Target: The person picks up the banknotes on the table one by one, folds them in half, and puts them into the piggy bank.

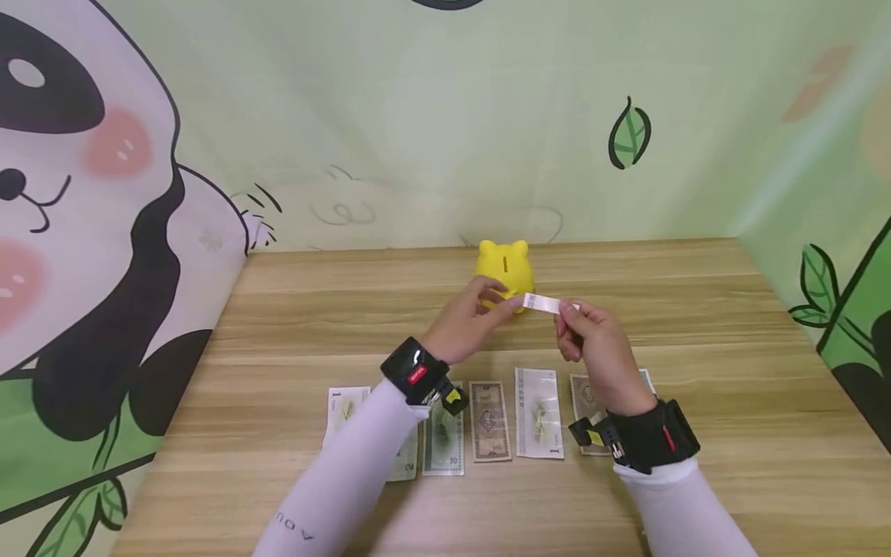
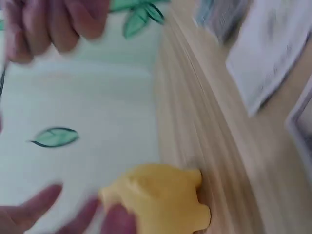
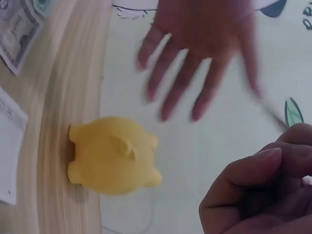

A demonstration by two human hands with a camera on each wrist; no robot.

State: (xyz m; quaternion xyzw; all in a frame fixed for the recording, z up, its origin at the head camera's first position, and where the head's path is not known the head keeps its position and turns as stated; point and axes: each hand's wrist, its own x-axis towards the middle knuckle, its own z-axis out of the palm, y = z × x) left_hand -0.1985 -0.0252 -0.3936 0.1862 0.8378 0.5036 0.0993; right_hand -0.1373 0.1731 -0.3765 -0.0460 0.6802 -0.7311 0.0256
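Note:
My right hand [image 1: 604,352] pinches one end of a narrow folded strip of paper, seemingly a folded banknote [image 1: 543,303], between thumb and curled fingers. At the strip's other end is the thumb of my left hand [image 1: 462,325]; whether it touches is hard to tell. Seen in the right wrist view, the left hand [image 3: 200,44] has its fingers straight and spread. Just behind both hands stands a yellow piggy bank [image 1: 491,267], upright, a slot in its top. From each wrist view the piggy bank [image 2: 156,200] shows on the wooden table, apart from the fingers.
Several banknotes lie in a row nearer me, among them a brown note [image 1: 490,422] and a pale note [image 1: 539,433]. My forearms cover parts of others. The wooden table [image 1: 731,333] meets a printed green backdrop [image 1: 418,116] behind the piggy bank.

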